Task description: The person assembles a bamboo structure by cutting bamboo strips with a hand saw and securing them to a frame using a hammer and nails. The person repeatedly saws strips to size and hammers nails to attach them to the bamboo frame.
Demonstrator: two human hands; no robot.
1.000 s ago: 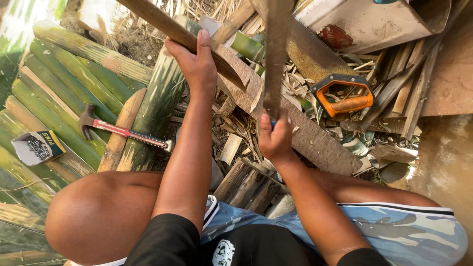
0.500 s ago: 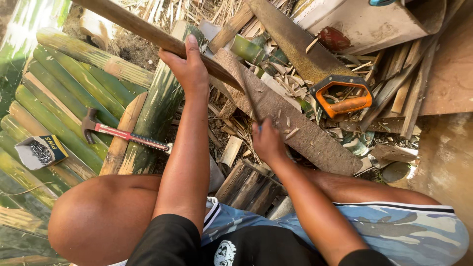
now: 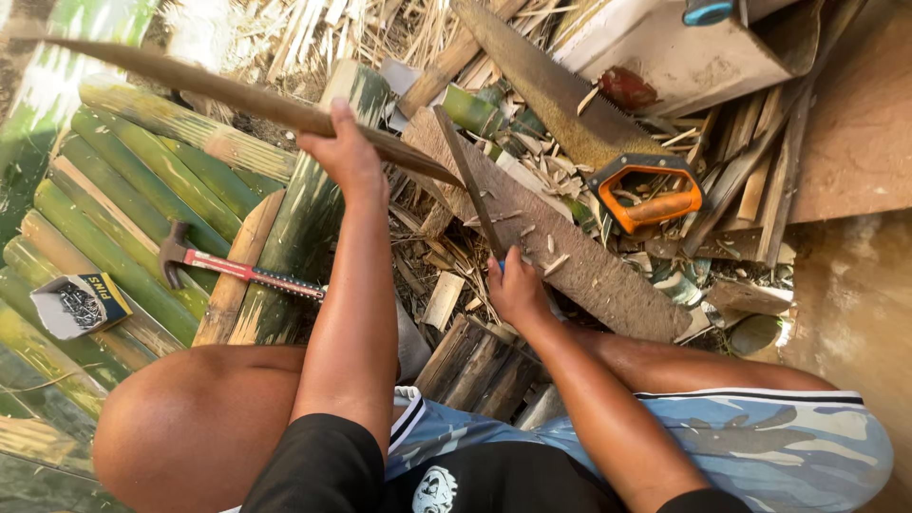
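My left hand [image 3: 347, 152] grips a long brown bamboo strip [image 3: 190, 81] that runs from the upper left down to a pointed end near the middle. My right hand [image 3: 518, 290] is closed on the handle of a long knife [image 3: 464, 171]. Its narrow blade points up and away and crosses the strip's pointed end. Below both lies a rough wooden board [image 3: 598, 275] littered with shavings. My bare knees and blue patterned shorts fill the bottom of the view.
A hand saw with an orange handle [image 3: 651, 195] lies on scrap wood to the right. A red-handled hammer [image 3: 237, 271] and an open box of nails [image 3: 76, 304] rest on split green bamboo [image 3: 123, 209] at left. A bundled bamboo block [image 3: 475, 361] sits between my legs.
The bamboo strip has swung lower and further left with my left hand. The knife has come down from a raised position, and its blade now meets the strip's end.
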